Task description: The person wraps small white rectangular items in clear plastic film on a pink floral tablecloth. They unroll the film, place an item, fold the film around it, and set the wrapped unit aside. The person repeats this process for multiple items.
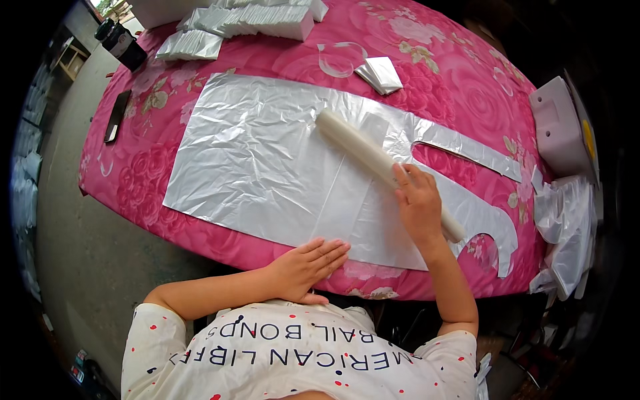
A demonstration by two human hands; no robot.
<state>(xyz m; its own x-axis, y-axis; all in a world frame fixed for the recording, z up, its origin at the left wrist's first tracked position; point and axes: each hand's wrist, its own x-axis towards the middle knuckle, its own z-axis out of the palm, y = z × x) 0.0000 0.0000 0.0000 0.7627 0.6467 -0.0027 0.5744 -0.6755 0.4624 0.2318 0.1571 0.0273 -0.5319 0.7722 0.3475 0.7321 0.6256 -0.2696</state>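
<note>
The bench (143, 187), under a pink flowered cloth, gives the silvery sheet (233, 147) room to lie nearly flat, its two strap-like ends pointing right. Folded stacks (267, 23) sit at the far edge, apparently out of the way. The roller (357, 143) lies slantwise across the sheet, presumably to press it smooth. The right hand (419, 200), fingers partly bent, rests over the roller's nearer half; whether they wrap it I cannot tell. The left hand (313, 263), spread flat and holding nothing, touches the sheet's near edge, probably steadying it.
</note>
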